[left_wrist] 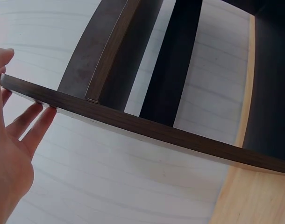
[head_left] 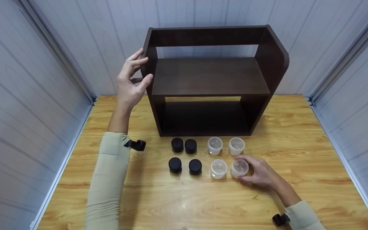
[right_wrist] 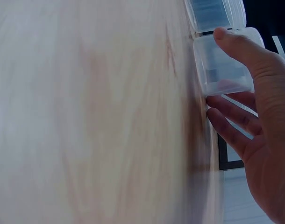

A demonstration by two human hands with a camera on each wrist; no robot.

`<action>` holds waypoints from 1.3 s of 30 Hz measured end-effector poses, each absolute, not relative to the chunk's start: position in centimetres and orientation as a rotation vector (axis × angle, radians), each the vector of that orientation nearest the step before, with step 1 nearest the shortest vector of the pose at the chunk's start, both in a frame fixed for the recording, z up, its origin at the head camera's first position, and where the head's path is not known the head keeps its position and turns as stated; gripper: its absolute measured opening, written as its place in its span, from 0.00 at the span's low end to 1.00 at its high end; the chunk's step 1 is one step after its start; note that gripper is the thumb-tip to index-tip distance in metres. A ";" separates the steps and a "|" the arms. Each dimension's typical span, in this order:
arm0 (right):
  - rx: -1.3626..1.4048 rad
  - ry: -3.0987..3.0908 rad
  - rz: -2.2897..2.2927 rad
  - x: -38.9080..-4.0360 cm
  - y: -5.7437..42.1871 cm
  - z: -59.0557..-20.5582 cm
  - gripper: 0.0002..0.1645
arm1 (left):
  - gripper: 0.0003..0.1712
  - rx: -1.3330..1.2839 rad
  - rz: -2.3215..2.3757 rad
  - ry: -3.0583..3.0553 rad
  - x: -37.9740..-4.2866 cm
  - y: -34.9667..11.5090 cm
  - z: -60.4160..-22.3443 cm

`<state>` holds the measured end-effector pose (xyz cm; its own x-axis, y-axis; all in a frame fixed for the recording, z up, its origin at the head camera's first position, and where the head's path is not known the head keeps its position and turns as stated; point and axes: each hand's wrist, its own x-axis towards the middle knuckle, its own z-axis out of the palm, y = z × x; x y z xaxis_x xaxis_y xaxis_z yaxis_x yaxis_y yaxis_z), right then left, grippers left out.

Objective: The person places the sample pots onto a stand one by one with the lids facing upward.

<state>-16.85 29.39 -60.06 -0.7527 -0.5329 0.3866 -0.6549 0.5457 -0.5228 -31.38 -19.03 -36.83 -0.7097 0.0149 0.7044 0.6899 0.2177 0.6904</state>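
My left hand (head_left: 131, 81) holds the left side panel of a dark brown wooden shelf (head_left: 211, 76). In the left wrist view the panel edge (left_wrist: 133, 122) runs between thumb and fingers. My right hand (head_left: 260, 171) grips a clear plastic jar (head_left: 239, 168), the front right one of several. Thumb and fingers lie on opposite sides of this jar (right_wrist: 224, 65) in the right wrist view, where it stands on the wooden surface. Beside it are an open-topped clear jar (head_left: 218, 169) at left and another clear jar (head_left: 236, 146) behind.
Several round black lids (head_left: 195, 166) lie left of the jars, in two rows. Another clear jar (head_left: 215, 146) stands close to the shelf's front edge. Pale panelled walls (head_left: 21, 95) enclose the wooden tabletop (head_left: 184, 204) at the left, back and right.
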 end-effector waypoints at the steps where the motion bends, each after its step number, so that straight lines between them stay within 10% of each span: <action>1: 1.006 -2.598 0.996 -16.8 29.4 -60.0 0.45 | 0.25 -0.651 -1.537 -1.920 -31.4 -19.0 -36.8; 39: 1.021 -2.586 1.277 -18.3 26.3 -50.6 0.41 | 0.16 -0.692 -1.537 -1.878 -32.1 -18.8 -36.3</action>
<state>-18.30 26.25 -50.56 -0.7744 -0.5290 0.3471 -0.5973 0.4302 -0.6769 -32.08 -18.78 -36.31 -0.6786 0.0179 0.7343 0.7233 0.1904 0.6638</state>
